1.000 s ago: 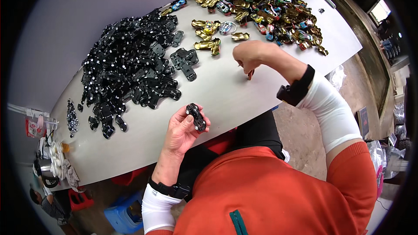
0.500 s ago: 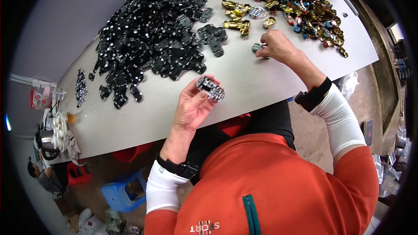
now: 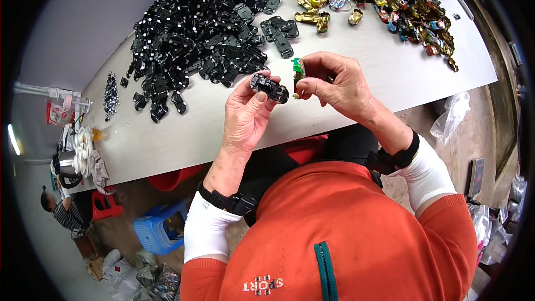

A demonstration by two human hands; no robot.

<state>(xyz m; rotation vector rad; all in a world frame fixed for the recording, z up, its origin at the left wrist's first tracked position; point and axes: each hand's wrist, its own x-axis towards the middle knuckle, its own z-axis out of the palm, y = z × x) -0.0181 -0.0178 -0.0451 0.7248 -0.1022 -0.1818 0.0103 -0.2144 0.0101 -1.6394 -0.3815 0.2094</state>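
Head, left hand (image 3: 243,118): pinching black plastic chassis (image 3: 269,88), long axis down-right
Right hand (image 3: 344,88): pinching oblong green-ended shell (image 3: 297,68) beside chassis, upright

**Two Big Heaps on One Table**

I see a table (image 3: 195,134) in front of the person. Think of a clock around their hands, with twelve straight ahead.

The heap of car bottoms (image 3: 200,28) is at ten, with the wall (image 3: 89,28) behind it. The heap of car tops (image 3: 409,14) is at two. Between the heaps, loose bottoms (image 3: 281,36) lie at twelve and loose tops (image 3: 313,8) nearer one. Tiny bits (image 3: 111,96) lie at nine.

One car bottom (image 3: 268,88) is in the left hand (image 3: 245,117). Just right of it, one car top (image 3: 298,72) is in the right hand (image 3: 343,86).

A stool (image 3: 147,228) stands on the floor (image 3: 440,159), between seven and eight.
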